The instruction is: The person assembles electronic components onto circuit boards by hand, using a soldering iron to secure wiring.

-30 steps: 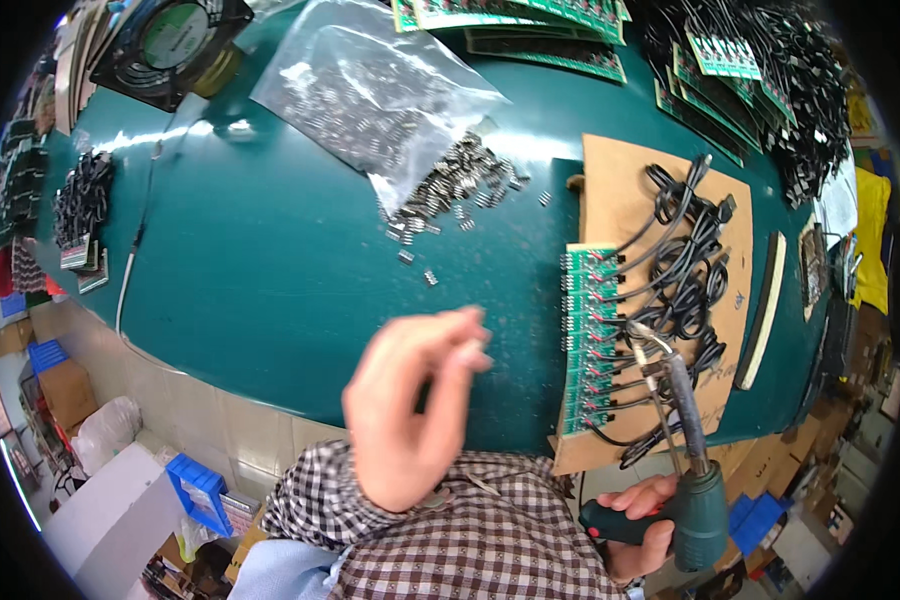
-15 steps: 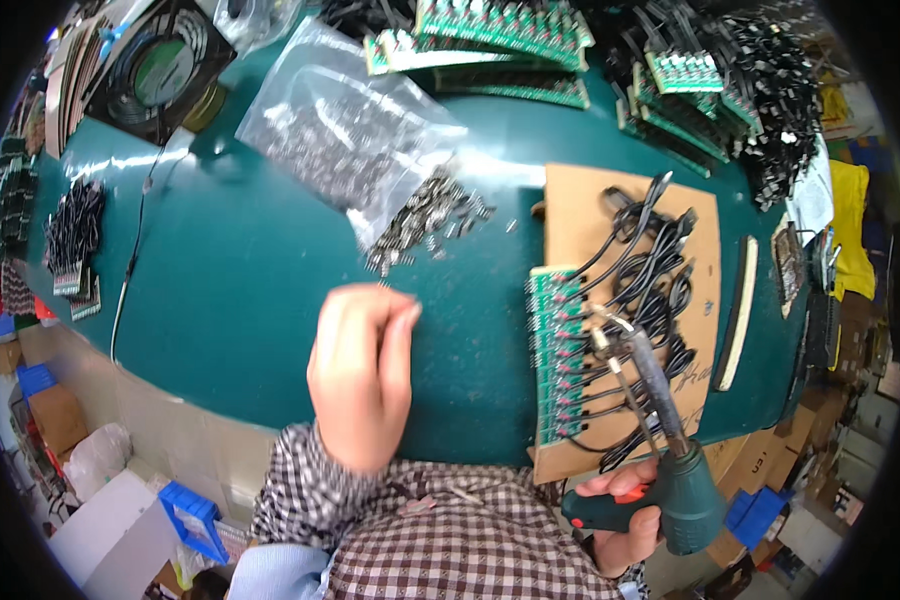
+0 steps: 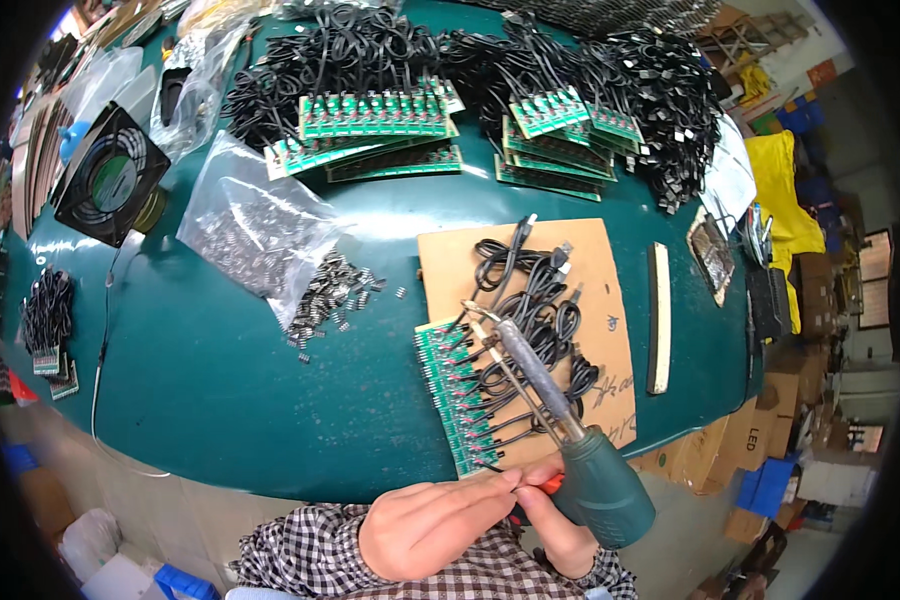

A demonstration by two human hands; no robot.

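Observation:
My right hand (image 3: 560, 532) is closed round the handle of a green soldering gun (image 3: 605, 495) with a red trigger. Its long metal barrel points up and left, and the bent tip is over the upper end of a green circuit board (image 3: 450, 395). Black cables (image 3: 540, 340) run from the board's right side and lie coiled on brown cardboard (image 3: 605, 300). My left hand (image 3: 435, 525) is against the right hand below the board, fingers pressed together. What its fingertips hold, if anything, is hidden; a short black cable passes close to them.
Small metal parts (image 3: 335, 295) spill from a clear plastic bag (image 3: 255, 220) left of the cardboard. Stacked circuit boards with cables (image 3: 375, 118) line the back. A black fan (image 3: 115, 180) stands at left, a pale strip (image 3: 658, 320) at right. Below the bench's front edge is the floor.
My left hand has moved right, from the open bench to beside my right hand. The view has shifted, showing more of the bench's back. The soldering gun stays in my right hand.

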